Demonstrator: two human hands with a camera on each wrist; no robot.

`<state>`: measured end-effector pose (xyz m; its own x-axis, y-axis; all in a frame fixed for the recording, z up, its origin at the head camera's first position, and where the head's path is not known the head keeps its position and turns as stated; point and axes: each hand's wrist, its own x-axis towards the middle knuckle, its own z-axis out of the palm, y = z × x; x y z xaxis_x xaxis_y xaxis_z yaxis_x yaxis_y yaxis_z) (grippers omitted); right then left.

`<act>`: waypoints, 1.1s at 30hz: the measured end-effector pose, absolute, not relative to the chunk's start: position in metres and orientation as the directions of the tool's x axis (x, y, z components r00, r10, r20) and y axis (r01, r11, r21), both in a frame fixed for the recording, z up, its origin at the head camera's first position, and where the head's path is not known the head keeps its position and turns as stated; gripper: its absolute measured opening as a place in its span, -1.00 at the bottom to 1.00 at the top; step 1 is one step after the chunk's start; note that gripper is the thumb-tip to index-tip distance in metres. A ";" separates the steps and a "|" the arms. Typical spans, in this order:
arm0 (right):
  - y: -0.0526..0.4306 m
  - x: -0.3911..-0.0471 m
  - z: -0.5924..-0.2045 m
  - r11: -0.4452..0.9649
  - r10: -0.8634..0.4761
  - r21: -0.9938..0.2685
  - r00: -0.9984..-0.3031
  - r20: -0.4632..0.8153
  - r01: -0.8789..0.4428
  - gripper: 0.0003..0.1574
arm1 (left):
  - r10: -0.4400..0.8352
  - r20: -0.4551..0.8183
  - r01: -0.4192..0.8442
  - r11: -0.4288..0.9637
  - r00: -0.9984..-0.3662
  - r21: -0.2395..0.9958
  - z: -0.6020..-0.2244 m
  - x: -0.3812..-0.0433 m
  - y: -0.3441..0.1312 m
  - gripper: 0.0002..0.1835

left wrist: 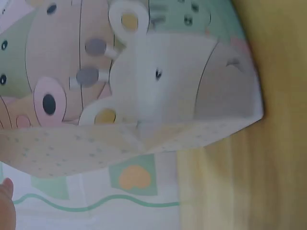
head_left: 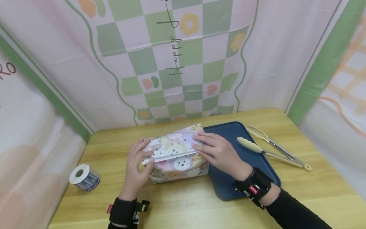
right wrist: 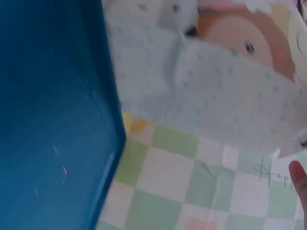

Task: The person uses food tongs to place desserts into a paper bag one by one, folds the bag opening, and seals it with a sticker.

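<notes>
A paper bag (head_left: 180,165) with a pastel cartoon-animal print sits on the table, its top folded over into a flap with a white edge toward me. My left hand (head_left: 137,165) holds the left end of this flap, fingers on top and thumb at the near edge. At the flap's right end, my right hand (head_left: 218,152) grips the fold with bent fingers. The left wrist view shows the printed side of the bag (left wrist: 158,81) close up, with one fingertip at the lower left. In the right wrist view, the bag's dotted side panel (right wrist: 211,81) faces the camera.
Under my right forearm, a dark blue tray (head_left: 228,187) lies beside the bag. Tongs (head_left: 275,152) with cream tips rest partly over its right edge. A roll of blue-and-white labels (head_left: 85,178) stands at the table's left. A checkered curtain (head_left: 183,63) hangs behind.
</notes>
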<state>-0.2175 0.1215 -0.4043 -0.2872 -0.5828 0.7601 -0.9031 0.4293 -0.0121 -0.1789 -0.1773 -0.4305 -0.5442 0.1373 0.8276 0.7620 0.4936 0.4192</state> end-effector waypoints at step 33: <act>0.118 -0.175 -0.431 0.263 -0.284 -0.411 -0.477 0.832 -0.873 -0.68 | -0.340 0.264 -0.143 0.816 -0.903 0.561 -0.454 -0.122 -0.340 0.03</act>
